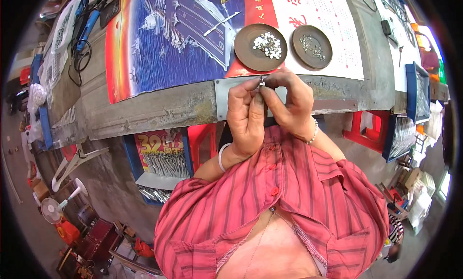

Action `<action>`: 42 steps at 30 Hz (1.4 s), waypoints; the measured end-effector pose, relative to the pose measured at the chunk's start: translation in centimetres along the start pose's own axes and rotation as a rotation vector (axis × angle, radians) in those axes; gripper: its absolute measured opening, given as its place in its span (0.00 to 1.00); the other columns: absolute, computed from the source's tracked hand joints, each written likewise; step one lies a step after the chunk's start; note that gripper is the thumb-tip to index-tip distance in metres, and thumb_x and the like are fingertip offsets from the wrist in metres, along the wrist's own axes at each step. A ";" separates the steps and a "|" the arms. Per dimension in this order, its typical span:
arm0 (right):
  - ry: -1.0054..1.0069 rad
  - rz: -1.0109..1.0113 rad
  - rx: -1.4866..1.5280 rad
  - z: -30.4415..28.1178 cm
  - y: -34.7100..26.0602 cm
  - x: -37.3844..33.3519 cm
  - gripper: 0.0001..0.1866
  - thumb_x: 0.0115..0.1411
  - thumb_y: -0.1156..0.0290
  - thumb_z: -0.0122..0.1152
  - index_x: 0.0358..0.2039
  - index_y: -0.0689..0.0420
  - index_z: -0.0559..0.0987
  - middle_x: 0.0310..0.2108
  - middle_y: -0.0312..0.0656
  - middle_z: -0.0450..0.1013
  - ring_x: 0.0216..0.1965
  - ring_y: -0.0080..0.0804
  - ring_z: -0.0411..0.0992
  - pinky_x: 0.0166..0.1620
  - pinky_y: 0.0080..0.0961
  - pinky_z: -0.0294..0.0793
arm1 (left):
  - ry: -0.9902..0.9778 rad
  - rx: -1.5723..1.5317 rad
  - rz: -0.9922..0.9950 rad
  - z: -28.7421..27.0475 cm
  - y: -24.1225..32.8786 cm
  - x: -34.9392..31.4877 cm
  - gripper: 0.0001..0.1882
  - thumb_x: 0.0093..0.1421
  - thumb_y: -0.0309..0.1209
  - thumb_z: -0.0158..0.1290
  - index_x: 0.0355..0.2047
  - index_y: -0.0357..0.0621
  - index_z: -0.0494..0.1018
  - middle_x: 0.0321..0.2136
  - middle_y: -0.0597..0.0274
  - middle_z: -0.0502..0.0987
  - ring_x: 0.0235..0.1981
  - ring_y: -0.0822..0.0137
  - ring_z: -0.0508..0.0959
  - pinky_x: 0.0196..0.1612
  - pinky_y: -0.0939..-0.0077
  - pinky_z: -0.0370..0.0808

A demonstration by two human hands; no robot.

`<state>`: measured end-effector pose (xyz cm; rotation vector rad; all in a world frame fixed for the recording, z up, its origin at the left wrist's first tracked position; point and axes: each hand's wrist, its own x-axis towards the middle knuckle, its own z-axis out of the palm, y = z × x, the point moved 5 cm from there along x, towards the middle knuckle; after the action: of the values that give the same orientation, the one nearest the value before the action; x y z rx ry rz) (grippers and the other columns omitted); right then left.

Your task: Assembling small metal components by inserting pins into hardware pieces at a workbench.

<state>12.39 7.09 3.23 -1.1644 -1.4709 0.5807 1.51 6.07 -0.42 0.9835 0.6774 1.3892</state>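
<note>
At the table's front edge my two hands meet, fingertips pinched together. Between them is a tiny shiny metal piece [262, 82], too small to name more closely. My left hand [247, 112] grips it from the left with thumb and fingers. From the other side my right hand [292, 103] holds it by thumb and forefinger. Just beyond the hands lies a round brown dish [244, 54] with a heap of small silvery-white discs [268, 45]. To its right, a smaller brown dish [324, 37] holds tiny thin metal pieces [312, 47].
A printed poster [159, 76] covers much of the worn table [159, 115], with a white pen-like stick [222, 24] on it. Blue-handled tools [88, 30] with a cord lie far left. Below the edge are a blue bin [131, 156] of metal rods and a red stool [366, 129].
</note>
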 end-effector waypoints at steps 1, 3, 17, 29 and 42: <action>0.037 -0.042 -0.030 0.1 0.1 -0.3 0.06 0.49 0.79 0.61 0.28 0.63 0.74 0.23 0.44 0.71 0.21 0.34 0.69 0.26 0.25 0.68 | -0.001 0.034 -0.005 0.0 -0.1 0.0 0.13 0.66 0.24 0.40 0.51 0.38 0.60 0.33 0.66 0.72 0.23 0.86 0.63 0.23 0.92 0.56; 0.028 -0.113 -0.171 0.1 -0.2 -0.5 0.07 0.49 0.80 0.60 0.29 0.62 0.73 0.24 0.44 0.70 0.24 0.38 0.69 0.29 0.30 0.67 | -0.001 0.070 -0.016 -0.2 -0.2 -0.1 0.13 0.66 0.23 0.40 0.51 0.38 0.60 0.34 0.65 0.73 0.24 0.85 0.64 0.24 0.92 0.57; -0.027 0.046 -0.019 -0.6 0.5 -0.7 0.06 0.52 0.83 0.58 0.31 0.65 0.71 0.25 0.41 0.68 0.27 0.26 0.66 0.32 0.21 0.67 | -0.011 0.035 -0.033 0.2 -0.8 0.0 0.13 0.66 0.23 0.40 0.50 0.37 0.62 0.35 0.65 0.73 0.24 0.84 0.65 0.25 0.92 0.59; 0.063 0.179 -0.127 0.2 1.2 -2.0 0.06 0.58 0.76 0.54 0.34 0.62 0.68 0.25 0.44 0.67 0.24 0.40 0.65 0.30 0.31 0.65 | -0.043 0.048 -0.059 0.2 -1.5 -0.1 0.15 0.65 0.21 0.42 0.52 0.34 0.60 0.40 0.60 0.73 0.37 0.77 0.72 0.41 0.84 0.70; 0.032 0.427 0.279 -1.2 2.4 -0.1 0.08 0.64 0.75 0.48 0.29 0.65 0.72 0.24 0.34 0.69 0.23 0.17 0.65 0.28 0.16 0.66 | -0.278 -0.045 -0.335 0.2 -0.2 0.7 0.20 0.67 0.28 0.41 0.58 0.39 0.56 0.30 0.64 0.72 0.22 0.83 0.64 0.24 0.93 0.58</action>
<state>14.37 7.65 1.43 -1.2617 -1.0722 1.0199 1.90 6.78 -0.42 0.9554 0.5689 0.9501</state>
